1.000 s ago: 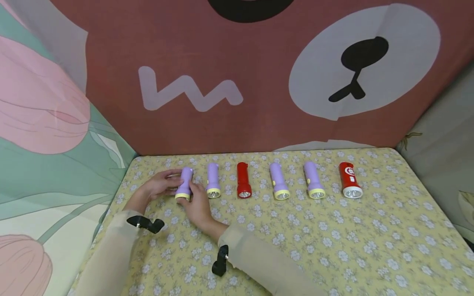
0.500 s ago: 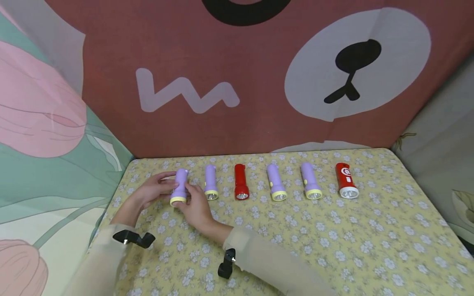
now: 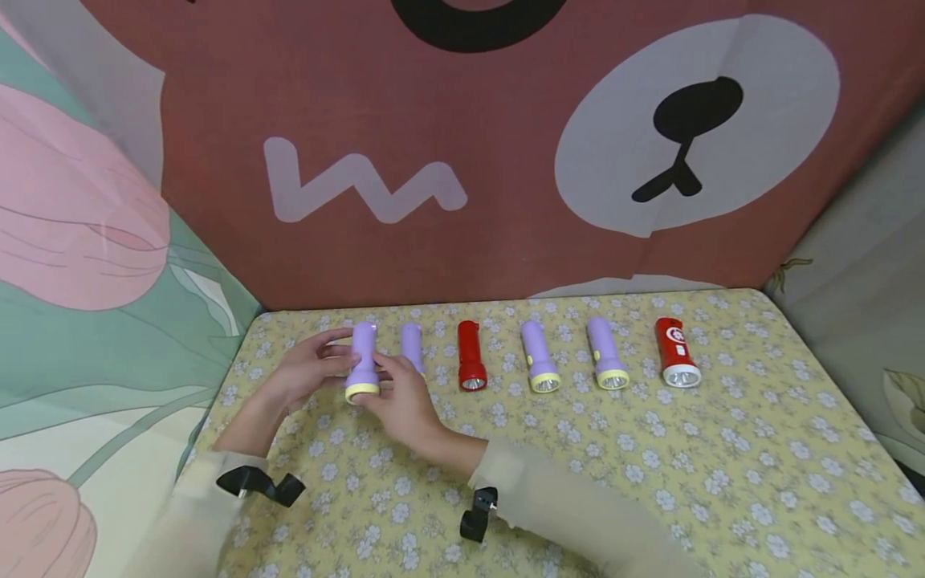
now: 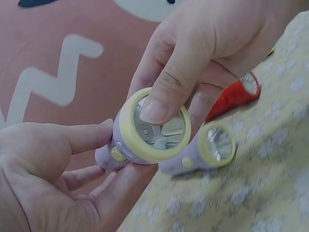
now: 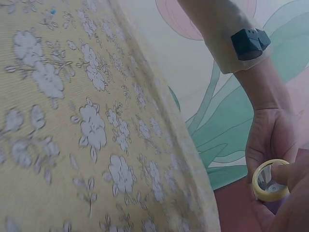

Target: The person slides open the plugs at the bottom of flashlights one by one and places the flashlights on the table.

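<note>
In the head view a purple flashlight (image 3: pixel 364 349) with a yellow rim is held near the left end of the table, between both hands. My left hand (image 3: pixel 303 374) grips its body from the left, with the thumb and fingers on either side in the left wrist view. My right hand (image 3: pixel 409 408) holds it from the right. There the right thumb (image 4: pixel 169 89) lies over the clear lens (image 4: pixel 161 133), hiding part of it. The yellow switch (image 4: pixel 117 153) on the side faces the left wrist camera. Just behind lies a second purple flashlight (image 3: pixel 412 341), its head hidden by the right hand.
To the right, in a row on the flowered tablecloth (image 3: pixel 650 482), lie a red flashlight (image 3: pixel 471 353), two more purple flashlights (image 3: pixel 539 353) and a red flashlight with a white rim (image 3: pixel 677 349). A printed fabric wall (image 3: pixel 506 241) rises behind the table.
The held flashlight first shifted left and nearer, then back right and slightly up, now standing more upright. My right hand moved right and covers the second flashlight's head. The other flashlights lie still.
</note>
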Action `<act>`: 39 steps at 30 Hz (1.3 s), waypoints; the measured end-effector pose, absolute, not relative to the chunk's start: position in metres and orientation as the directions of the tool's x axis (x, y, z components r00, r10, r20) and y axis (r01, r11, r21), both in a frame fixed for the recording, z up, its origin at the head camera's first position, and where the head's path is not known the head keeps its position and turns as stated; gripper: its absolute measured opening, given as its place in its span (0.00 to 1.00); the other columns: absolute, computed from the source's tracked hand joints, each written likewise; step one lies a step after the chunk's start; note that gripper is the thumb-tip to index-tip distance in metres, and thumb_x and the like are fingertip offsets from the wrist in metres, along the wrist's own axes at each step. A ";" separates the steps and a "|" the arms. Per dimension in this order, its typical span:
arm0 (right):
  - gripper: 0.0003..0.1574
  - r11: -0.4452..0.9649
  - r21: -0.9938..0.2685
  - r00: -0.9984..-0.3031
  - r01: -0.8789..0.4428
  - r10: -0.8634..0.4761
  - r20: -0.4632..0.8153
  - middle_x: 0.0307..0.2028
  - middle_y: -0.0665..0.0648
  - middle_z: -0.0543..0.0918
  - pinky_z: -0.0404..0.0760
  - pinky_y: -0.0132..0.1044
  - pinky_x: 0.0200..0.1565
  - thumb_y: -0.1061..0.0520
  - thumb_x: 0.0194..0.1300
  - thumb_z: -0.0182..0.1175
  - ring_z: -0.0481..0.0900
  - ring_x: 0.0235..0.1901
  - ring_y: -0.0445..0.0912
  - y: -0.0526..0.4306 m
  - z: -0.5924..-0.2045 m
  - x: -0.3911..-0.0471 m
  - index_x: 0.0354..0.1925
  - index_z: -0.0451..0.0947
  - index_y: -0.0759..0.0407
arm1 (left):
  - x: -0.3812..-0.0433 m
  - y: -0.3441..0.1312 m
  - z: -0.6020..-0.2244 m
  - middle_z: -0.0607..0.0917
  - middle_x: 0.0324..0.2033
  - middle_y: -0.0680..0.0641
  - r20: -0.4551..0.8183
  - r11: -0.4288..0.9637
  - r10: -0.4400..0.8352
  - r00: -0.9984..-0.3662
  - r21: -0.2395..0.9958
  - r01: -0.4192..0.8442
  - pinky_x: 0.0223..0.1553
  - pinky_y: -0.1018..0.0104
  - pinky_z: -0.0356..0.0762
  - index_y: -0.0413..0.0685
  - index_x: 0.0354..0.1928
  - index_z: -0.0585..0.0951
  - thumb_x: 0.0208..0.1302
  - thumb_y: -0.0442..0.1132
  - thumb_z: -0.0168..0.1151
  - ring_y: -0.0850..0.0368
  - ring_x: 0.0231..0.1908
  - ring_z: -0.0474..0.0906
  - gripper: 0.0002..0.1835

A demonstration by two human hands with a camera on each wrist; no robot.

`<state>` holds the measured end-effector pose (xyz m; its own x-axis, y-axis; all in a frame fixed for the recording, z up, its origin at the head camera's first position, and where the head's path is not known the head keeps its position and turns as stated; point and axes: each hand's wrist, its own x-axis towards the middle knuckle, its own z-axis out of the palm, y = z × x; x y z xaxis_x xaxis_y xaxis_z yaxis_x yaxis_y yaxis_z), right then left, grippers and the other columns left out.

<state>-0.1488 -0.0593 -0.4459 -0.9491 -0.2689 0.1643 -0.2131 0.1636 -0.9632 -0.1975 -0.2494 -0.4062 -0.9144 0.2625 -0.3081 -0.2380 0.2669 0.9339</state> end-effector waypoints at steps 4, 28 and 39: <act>0.43 0.149 -0.963 -0.945 -0.226 -0.275 0.179 0.59 0.63 0.75 0.83 0.30 0.51 0.60 0.64 0.72 0.79 0.56 0.54 -0.040 -0.441 -0.145 0.72 0.67 0.66 | -0.194 -0.232 -0.400 0.69 0.65 0.28 -0.283 0.257 0.275 -0.919 0.943 -0.214 0.54 0.54 0.83 0.37 0.78 0.56 0.74 0.36 0.61 0.55 0.50 0.81 0.37; 0.42 0.195 -0.939 -0.940 -0.285 -0.247 0.234 0.57 0.63 0.76 0.84 0.35 0.51 0.62 0.62 0.72 0.80 0.56 0.56 0.067 -0.424 -0.138 0.71 0.69 0.65 | -0.190 -0.125 -0.388 0.74 0.59 0.33 -0.200 0.118 0.292 -0.935 0.978 -0.172 0.46 0.55 0.86 0.40 0.75 0.61 0.70 0.30 0.64 0.46 0.50 0.81 0.35; 0.43 0.184 -0.932 -0.935 -0.314 -0.232 0.269 0.63 0.64 0.74 0.84 0.40 0.53 0.64 0.61 0.73 0.79 0.58 0.57 0.098 -0.430 -0.138 0.71 0.69 0.64 | -0.191 -0.094 -0.393 0.74 0.58 0.34 -0.174 0.058 0.316 -0.933 0.985 -0.164 0.53 0.49 0.83 0.34 0.75 0.61 0.70 0.31 0.62 0.44 0.54 0.80 0.35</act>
<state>-0.1376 0.0977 -0.4304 -0.9349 -0.2316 0.2690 -0.3136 0.1839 -0.9316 -0.1911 -0.0940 -0.3929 -0.9325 0.3163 -0.1743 -0.1644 0.0579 0.9847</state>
